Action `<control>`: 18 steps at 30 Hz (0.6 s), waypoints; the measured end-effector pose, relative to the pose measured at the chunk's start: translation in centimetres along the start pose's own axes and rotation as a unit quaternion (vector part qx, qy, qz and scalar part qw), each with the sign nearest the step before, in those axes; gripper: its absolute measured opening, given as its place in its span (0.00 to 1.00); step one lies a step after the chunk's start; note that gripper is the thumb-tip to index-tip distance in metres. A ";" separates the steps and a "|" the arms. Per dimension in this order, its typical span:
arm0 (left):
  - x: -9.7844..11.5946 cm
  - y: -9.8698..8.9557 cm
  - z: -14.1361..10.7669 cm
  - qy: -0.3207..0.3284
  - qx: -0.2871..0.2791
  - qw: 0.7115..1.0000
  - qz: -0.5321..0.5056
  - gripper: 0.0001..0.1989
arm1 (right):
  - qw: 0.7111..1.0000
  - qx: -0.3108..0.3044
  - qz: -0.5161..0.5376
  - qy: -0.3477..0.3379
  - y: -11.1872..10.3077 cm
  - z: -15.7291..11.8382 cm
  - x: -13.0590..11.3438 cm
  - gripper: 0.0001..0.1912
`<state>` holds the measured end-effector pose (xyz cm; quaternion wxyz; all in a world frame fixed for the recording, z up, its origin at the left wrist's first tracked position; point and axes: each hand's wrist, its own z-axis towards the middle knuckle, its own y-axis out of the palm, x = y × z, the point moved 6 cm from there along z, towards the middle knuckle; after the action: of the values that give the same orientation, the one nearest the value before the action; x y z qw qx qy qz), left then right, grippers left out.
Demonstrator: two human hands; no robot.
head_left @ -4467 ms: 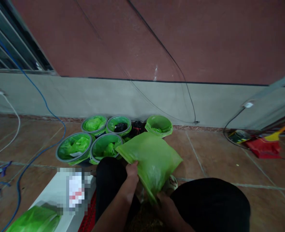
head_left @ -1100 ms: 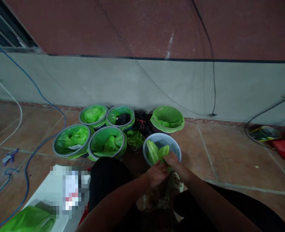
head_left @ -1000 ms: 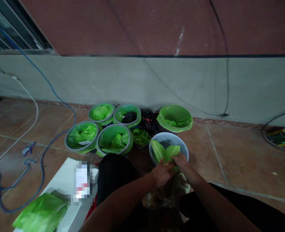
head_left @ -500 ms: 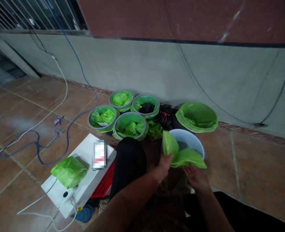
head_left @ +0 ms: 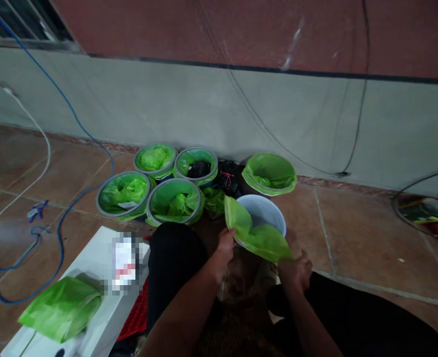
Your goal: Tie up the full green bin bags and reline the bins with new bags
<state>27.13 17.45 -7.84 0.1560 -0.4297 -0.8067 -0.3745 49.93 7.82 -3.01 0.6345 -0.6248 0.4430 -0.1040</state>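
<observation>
A green plastic bag [head_left: 261, 240] hangs over the near left rim of a pale bucket [head_left: 265, 210] in front of me. My left hand [head_left: 225, 246] grips the bag's left edge, beside the bucket. The bag's right end is at my right hand [head_left: 295, 270], whose fingers are blurred but curled at the bag's corner. Part of the bucket's wall is hidden behind the bag.
Several bins with green liners, one lined bin [head_left: 174, 201] nearest my knee, stand along the wall. A black bag [head_left: 228, 177] sits among them. At the left, a white box [head_left: 105, 248] bears a folded green bag [head_left: 61, 307]. A blue cable [head_left: 61, 223] crosses the floor.
The view has turned to the right. My right hand has moved outward to the bag's right corner, and the bag is spread wider over the bucket's near side.
</observation>
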 end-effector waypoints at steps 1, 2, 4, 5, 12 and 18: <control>0.1 0.1 -0.1 -0.003 -0.004 1.000 0.001 0.18 | 0.998 0.049 -0.049 0.003 -1.1 0.0 -0.9 0.32; 0.2 0.4 -0.1 -0.006 -0.007 1.000 0.003 0.18 | 0.994 0.069 -0.083 -0.025 -1.6 0.1 -2.3 0.32; 0.5 1.0 -0.3 -0.011 -0.022 1.000 -0.001 0.19 | 0.986 0.015 -0.075 -0.146 -1.1 0.0 -5.7 0.26; 0.6 1.4 -0.4 -0.014 -0.034 0.999 -0.005 0.18 | 0.977 -0.031 -0.049 -0.206 -0.4 -0.2 -7.2 0.22; 1.2 2.0 -0.6 -0.007 -0.042 0.999 0.014 0.16 | 0.946 -0.175 -0.040 -0.269 4.2 0.1 -10.3 0.09; 1.2 1.3 0.3 0.005 -0.005 0.994 0.105 0.15 | 0.932 -0.284 0.175 -0.141 4.3 2.9 -9.0 0.12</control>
<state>27.52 18.83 -6.77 0.1964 -0.5107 -0.7544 -0.3625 44.85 16.84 -3.41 0.4944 -0.6996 0.4623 0.2286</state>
